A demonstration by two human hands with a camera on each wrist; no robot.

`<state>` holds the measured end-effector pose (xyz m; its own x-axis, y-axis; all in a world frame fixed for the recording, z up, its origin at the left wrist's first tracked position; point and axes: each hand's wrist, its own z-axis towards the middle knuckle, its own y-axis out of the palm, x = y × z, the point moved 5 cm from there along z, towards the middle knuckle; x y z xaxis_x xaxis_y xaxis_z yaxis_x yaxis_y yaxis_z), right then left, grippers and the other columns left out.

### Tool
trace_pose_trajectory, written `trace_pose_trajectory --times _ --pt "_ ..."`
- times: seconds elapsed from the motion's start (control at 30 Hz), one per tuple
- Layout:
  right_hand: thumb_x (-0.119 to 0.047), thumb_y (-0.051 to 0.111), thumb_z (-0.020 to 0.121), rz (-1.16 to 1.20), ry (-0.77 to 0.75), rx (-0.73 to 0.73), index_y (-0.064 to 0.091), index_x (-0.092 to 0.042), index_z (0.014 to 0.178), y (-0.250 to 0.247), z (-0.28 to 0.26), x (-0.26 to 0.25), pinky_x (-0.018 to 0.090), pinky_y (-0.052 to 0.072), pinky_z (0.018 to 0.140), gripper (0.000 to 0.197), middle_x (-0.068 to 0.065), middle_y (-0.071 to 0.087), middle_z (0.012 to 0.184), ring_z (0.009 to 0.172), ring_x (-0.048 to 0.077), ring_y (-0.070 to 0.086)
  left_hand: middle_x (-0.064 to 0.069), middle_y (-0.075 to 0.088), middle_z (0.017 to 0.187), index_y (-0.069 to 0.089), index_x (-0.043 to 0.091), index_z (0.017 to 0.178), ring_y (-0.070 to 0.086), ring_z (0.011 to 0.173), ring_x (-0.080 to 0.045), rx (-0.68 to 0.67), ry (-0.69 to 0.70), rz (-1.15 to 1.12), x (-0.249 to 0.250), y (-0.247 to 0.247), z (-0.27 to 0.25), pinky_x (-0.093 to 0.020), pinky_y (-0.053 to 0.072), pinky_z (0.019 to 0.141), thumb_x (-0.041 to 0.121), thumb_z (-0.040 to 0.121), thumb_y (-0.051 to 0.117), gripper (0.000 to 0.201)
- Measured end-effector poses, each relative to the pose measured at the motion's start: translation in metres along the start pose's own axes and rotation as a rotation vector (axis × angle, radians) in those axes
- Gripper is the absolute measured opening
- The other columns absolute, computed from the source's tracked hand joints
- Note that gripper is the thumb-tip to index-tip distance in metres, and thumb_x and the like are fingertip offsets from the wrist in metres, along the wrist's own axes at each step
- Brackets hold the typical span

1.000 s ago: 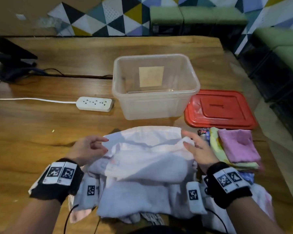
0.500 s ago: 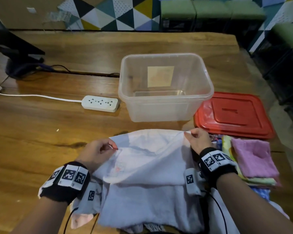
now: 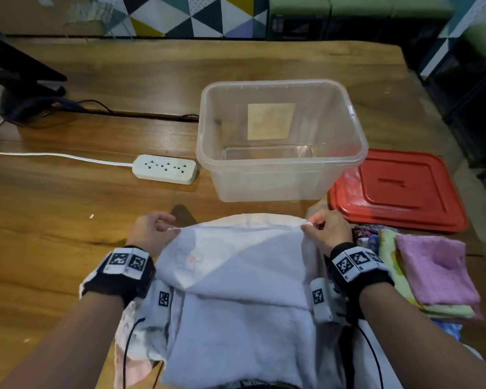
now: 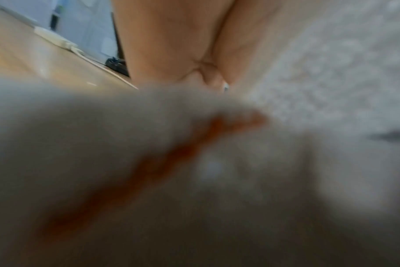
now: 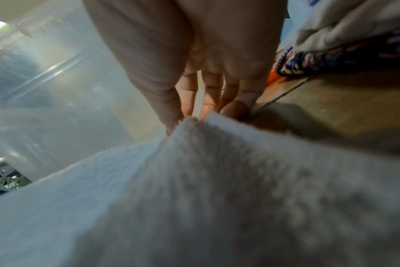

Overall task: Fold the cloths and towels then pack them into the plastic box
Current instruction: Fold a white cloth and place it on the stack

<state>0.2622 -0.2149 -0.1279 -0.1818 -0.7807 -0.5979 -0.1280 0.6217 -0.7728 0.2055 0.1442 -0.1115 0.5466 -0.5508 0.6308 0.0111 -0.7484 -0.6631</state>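
A large white towel (image 3: 236, 276) lies over the near table edge, one layer folded over another. My left hand (image 3: 152, 231) pinches its far left corner and my right hand (image 3: 324, 228) pinches its far right corner, both just above the table. The right wrist view shows my thumb and fingers closed on the white towel (image 5: 217, 180); the left wrist view shows blurred white towel (image 4: 194, 171) with an orange mark. The clear plastic box (image 3: 281, 192) stands empty right beyond the towel. Folded cloths, pink (image 3: 435, 270) on top, are stacked at the right.
The red lid (image 3: 399, 189) lies flat to the right of the box. A white power strip (image 3: 164, 169) with its cable lies left of the box. A dark monitor base (image 3: 26, 88) stands far left. The wooden table (image 3: 54, 234) ends near the stack at right.
Both hands went from resting loosely on the crumpled towel to pinching its far corners. The towel's top layer is now pulled taut and smooth between them.
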Motion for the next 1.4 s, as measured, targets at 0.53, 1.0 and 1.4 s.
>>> trace_pose_trajectory --times 0.53,1.0,1.4 --pt "-0.026 0.06 0.088 -0.051 0.143 -0.03 0.053 -0.011 0.079 -0.005 -0.011 -0.003 0.032 0.043 0.079 0.019 0.011 0.059 0.083 0.088 0.028 0.058 -0.001 0.056 0.076 0.051 0.02 0.075 0.051 0.07 -0.015 -0.024 0.124 0.332 0.021 0.022 -0.008 -0.024 0.039 0.056 0.027 0.082 0.066 0.018" --pt "-0.005 0.063 0.085 0.516 -0.331 0.432 0.068 -0.005 0.093 -0.169 -0.092 -0.067 0.026 0.056 0.058 0.009 -0.001 0.069 0.068 0.058 0.013 0.066 0.004 0.059 0.054 0.062 0.012 0.071 0.05 0.045 -0.002 0.091 0.594 -0.284 0.117 -0.092 -0.097 -0.012 0.042 0.045 0.017 0.082 0.067 0.013" --pt "-0.017 0.058 0.088 0.513 -0.683 0.758 0.056 -0.035 0.08 -0.246 -0.179 -0.107 0.02 0.05 0.056 0.02 -0.02 0.065 0.065 0.056 0.005 0.063 0.01 0.066 0.058 0.055 0.023 0.075 0.056 0.041 -0.003 0.369 0.903 -0.579 0.169 -0.149 -0.186 -0.02 0.046 0.04 0.024 0.082 0.066 0.013"
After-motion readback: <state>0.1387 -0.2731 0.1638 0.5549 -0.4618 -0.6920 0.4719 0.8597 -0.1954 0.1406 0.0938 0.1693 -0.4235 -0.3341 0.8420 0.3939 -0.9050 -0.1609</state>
